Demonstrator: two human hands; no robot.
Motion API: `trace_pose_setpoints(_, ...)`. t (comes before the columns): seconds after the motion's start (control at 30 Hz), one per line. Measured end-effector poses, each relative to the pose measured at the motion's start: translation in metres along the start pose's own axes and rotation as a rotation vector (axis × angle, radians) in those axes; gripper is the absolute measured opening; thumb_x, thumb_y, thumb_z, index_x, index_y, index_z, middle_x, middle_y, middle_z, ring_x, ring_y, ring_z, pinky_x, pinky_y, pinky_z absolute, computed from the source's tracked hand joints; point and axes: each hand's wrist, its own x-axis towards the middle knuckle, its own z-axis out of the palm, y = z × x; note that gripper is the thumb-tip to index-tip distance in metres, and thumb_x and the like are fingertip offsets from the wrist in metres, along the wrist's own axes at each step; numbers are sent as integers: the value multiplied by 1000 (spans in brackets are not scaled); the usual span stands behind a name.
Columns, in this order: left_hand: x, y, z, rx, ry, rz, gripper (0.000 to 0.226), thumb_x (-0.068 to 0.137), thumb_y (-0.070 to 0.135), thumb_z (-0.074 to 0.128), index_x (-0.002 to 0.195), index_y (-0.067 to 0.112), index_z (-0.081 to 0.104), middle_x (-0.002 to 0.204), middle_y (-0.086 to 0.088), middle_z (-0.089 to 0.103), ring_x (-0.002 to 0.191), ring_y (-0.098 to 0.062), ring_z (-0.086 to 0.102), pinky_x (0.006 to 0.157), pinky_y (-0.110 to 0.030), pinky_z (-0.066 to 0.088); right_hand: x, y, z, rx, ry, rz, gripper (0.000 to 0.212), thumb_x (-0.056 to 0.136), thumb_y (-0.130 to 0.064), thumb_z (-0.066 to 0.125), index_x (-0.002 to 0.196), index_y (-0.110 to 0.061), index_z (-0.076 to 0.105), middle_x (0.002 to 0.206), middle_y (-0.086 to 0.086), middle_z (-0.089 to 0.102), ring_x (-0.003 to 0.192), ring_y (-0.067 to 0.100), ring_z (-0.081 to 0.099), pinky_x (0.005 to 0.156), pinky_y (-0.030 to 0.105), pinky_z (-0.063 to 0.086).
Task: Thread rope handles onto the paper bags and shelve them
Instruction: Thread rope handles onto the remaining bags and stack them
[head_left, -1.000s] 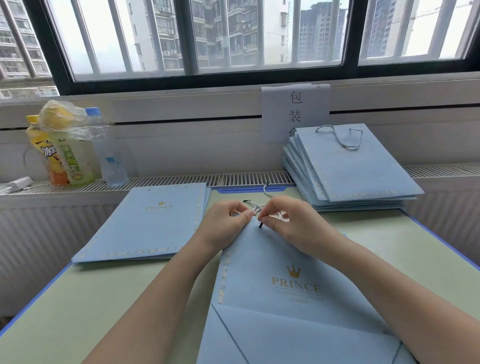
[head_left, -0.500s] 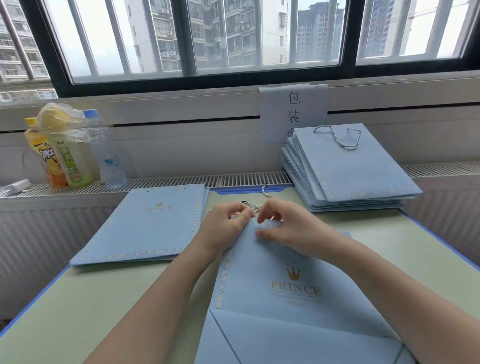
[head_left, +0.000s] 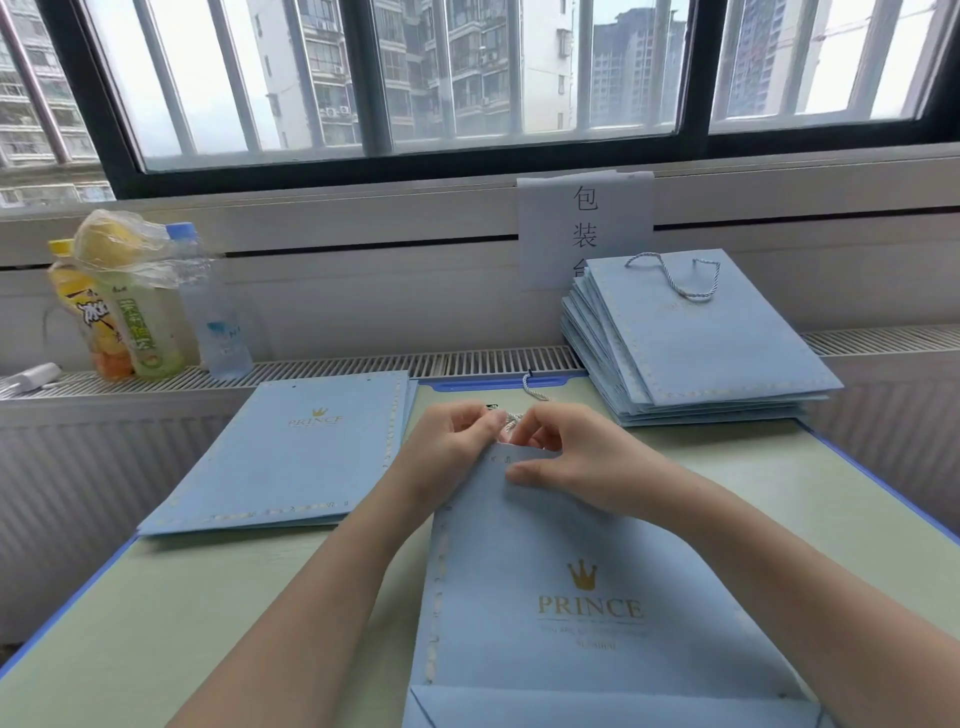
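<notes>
Green table (head_left: 779, 519): one flat bag (head_left: 545, 545); both hands' fingers (head_left: 480, 423) pinching one rope (head_left: 511, 422); three bottles (head_left: 140, 322).

Bare forearms, no sleeves, no rings.

Under my fingers: pale blue bag (head_left: 545, 561), gold crown and PRINCE print, cream dotted edge. Rope (head_left: 535, 387) blue-white twist. Table (head_left: 182, 597) pale green, blue rim.

Matt blue paper bag (head_left: 545, 545), gold foil print; twisted rope (head_left: 535, 388); smooth green tabletop (head_left: 208, 597).
</notes>
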Motion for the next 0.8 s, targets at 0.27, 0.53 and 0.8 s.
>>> trace_pose_setpoints(0.27,-3,2,-13,-148,-218,-187,49,93,35,50,51,11,47,49,-2,44,42,-13,41,44,-20,34,-4,-9,3,-6,-18,-97,30,73,-18,79,78,-30,51,78,-8,51,71,5,46,67,17,39)
trace_pose_setpoints(0.53,-2,0,-6,-133,-195,-242,46,91,39,56,59,7,52,52,-4,51,43,-15,48,46,-22,40,-5,-4,-5,-43,-27,-154,20,78,-22,76,83,-16,58,86,1,62,81,12,56,71,19,43)
trace_pose_setpoints(0.8,8,-16,-11,262,138,-62,51,94,34,55,51,14,36,51,-3,35,50,-18,32,55,-29,29,-5,0,-10,-444,-24,-184,14,87,-35,64,84,-25,54,104,-8,45,103,9,40,90,24,32)
